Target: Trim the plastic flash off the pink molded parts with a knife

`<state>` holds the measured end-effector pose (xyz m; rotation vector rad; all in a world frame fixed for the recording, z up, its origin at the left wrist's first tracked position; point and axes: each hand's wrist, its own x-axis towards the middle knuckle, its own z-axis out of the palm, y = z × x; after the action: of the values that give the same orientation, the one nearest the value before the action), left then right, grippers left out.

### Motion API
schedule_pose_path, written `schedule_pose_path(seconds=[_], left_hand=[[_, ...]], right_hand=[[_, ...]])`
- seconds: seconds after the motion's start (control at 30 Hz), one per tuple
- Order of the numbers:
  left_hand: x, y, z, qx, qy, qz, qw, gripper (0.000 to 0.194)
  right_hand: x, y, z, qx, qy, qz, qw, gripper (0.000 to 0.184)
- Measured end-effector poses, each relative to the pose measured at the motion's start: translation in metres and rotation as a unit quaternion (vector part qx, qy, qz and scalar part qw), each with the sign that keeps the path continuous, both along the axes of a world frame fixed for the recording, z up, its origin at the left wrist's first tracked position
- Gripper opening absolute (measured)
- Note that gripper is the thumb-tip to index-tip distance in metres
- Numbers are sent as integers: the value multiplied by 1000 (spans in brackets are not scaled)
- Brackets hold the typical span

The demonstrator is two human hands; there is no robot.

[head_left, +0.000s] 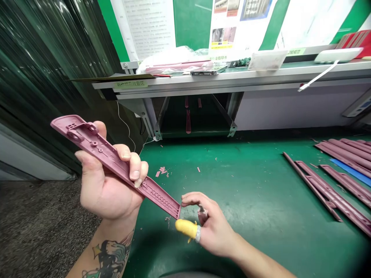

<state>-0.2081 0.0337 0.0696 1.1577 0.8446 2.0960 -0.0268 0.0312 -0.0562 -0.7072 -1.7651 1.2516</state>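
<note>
My left hand (116, 181) grips a long, narrow mauve plastic part (116, 162), held up and slanting down to the right. Its hollow inner side faces me, showing ribs, small round bosses and a lattice near the lower end. Beside that lower end is my right hand (214, 224), its thumb in a yellow finger cover and its index finger bent on the other side of the tip. Whether these two touch the part is unclear. Something small and greyish pink shows within the right hand's curled fingers, too hidden to name.
Mauve scraps (162, 171) lie on the green work surface (232, 173). More long mauve parts (333, 185) rest at the right, near a blue strip (352, 172). Behind, a conveyor belt (174, 119) carries several mauve pieces under a metal shelf (232, 87).
</note>
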Motion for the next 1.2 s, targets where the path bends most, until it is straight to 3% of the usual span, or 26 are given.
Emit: schedule_pose_path(seconds=[0.1,0.2,0.3,0.4,0.53,0.6,0.63,0.67,0.7,0.73,0.77,0.8,0.83,0.87,0.9,0.97,1.03,1.1,1.2], left_hand=[[1,4,-1,-15,-23,-15,999,51],[2,7,1,-4,-58,-44,997,51],[-2,6,4,4,-83,-69,994,55],[-9,11,6,-6,-111,-59,992,47],[-18,33,-9,-23,-158,-10,987,31],[-23,46,-26,-47,-97,56,993,28],[-25,50,-36,-52,-24,116,992,29],[-27,52,-46,-46,78,183,979,36],[-28,52,-56,-22,202,249,947,50],[-28,48,-65,8,343,275,898,63],[-28,43,-72,43,480,257,838,70],[-27,37,-77,72,598,196,774,70],[-25,30,-80,97,680,119,717,64],[-23,24,-82,113,725,47,677,56],[-21,19,-82,121,742,-7,660,51],[-20,15,-79,120,725,-59,675,48],[-23,15,-73,99,713,-84,689,46],[-29,16,-65,94,728,-80,675,41],[-36,15,-52,118,770,-27,627,38]], right_hand=[[-11,1,0,-91,49,32,994,29],[-16,10,-8,-209,127,46,969,25],[-10,21,-17,-235,171,-68,954,29],[-2,21,-19,-198,178,-165,950,33],[-5,5,-5,-28,84,-60,994,48],[-8,3,3,7,42,-18,999,31],[-8,6,7,-3,36,-15,999,21],[-6,10,11,-28,38,-17,999,17],[-3,15,14,-63,43,-20,997,19],[1,21,17,-98,49,-13,994,22],[6,28,20,-130,57,2,990,26],[12,34,23,-157,64,26,985,29],[18,39,26,-178,65,58,980,32],[24,44,29,-190,61,91,976,34],[29,48,31,-190,52,125,972,35],[41,52,35,-149,21,169,974,37],[52,54,37,-70,-35,153,985,32],[60,52,38,23,-115,97,988,20],[61,46,36,146,-199,50,968,23]])
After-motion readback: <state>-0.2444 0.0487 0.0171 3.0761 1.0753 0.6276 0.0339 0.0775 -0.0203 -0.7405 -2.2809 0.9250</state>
